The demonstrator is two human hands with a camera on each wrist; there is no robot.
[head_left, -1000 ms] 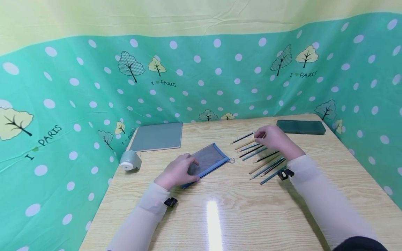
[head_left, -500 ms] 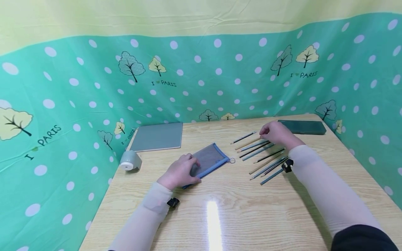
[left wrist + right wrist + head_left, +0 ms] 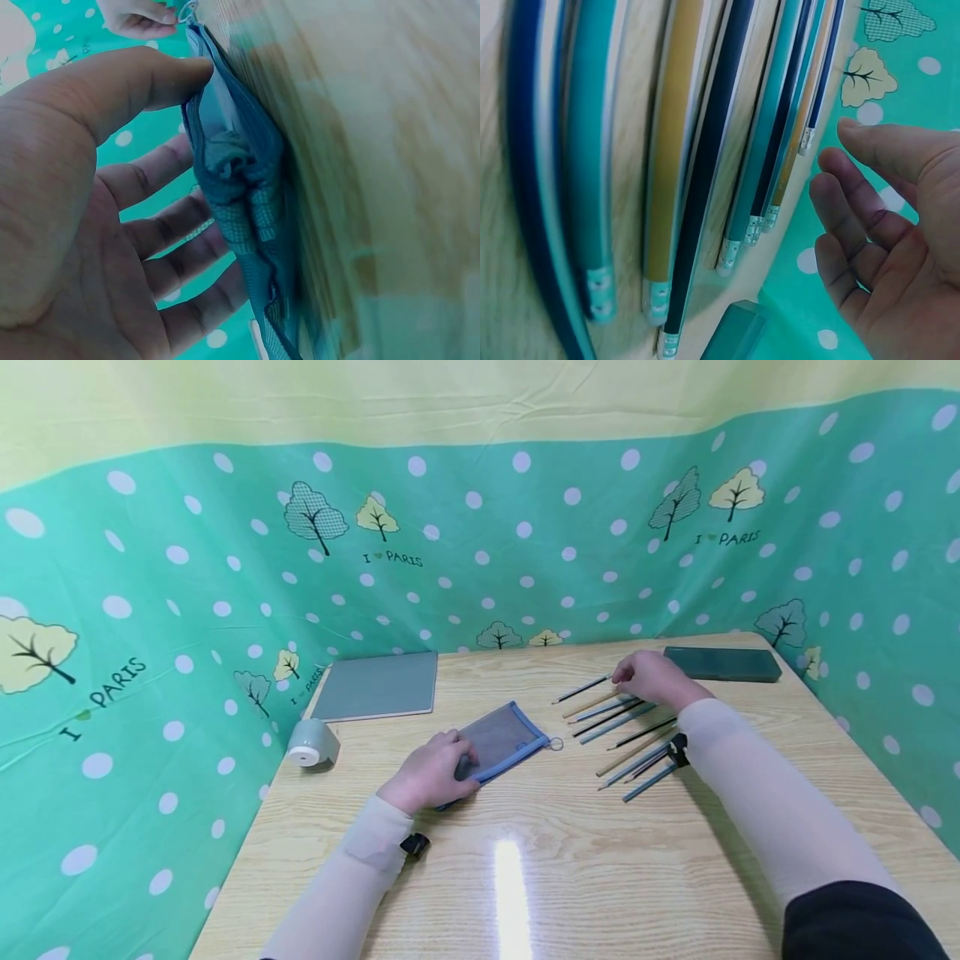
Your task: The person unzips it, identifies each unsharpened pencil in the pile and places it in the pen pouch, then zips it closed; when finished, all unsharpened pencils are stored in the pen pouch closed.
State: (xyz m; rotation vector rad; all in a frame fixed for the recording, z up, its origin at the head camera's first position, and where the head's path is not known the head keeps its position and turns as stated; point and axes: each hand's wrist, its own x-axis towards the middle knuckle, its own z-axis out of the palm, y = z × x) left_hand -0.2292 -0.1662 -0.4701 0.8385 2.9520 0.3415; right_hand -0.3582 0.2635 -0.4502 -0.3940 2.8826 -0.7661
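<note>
My left hand (image 3: pixel 431 774) lies over a blue-edged mesh zip pouch (image 3: pixel 498 735) on the table. In the left wrist view, the thumb holds the lip of the pouch's open mouth (image 3: pixel 229 112) while the other fingers bend over its upper face. Several pencils (image 3: pixel 611 718) in black, blue-green and tan lie in a slanted row to the right of the pouch. Over their far ends hovers my right hand (image 3: pixel 651 680). The right wrist view shows its fingers loosely bent, nothing between thumb and forefinger, close to the eraser end of a dark pencil (image 3: pixel 826 67).
A dark green case (image 3: pixel 722 665) sits at the back right, just beyond my right hand. At the back left lie a grey notebook (image 3: pixel 378 687) and a pale blue-grey rounded device (image 3: pixel 312 743). A polka-dot curtain (image 3: pixel 480 543) encloses the wooden table (image 3: pixel 570 877).
My right hand first drew slightly right and back over the pencils' far ends, then edged left again. The left hand slid slightly right on the pouch. The pencils look unmoved.
</note>
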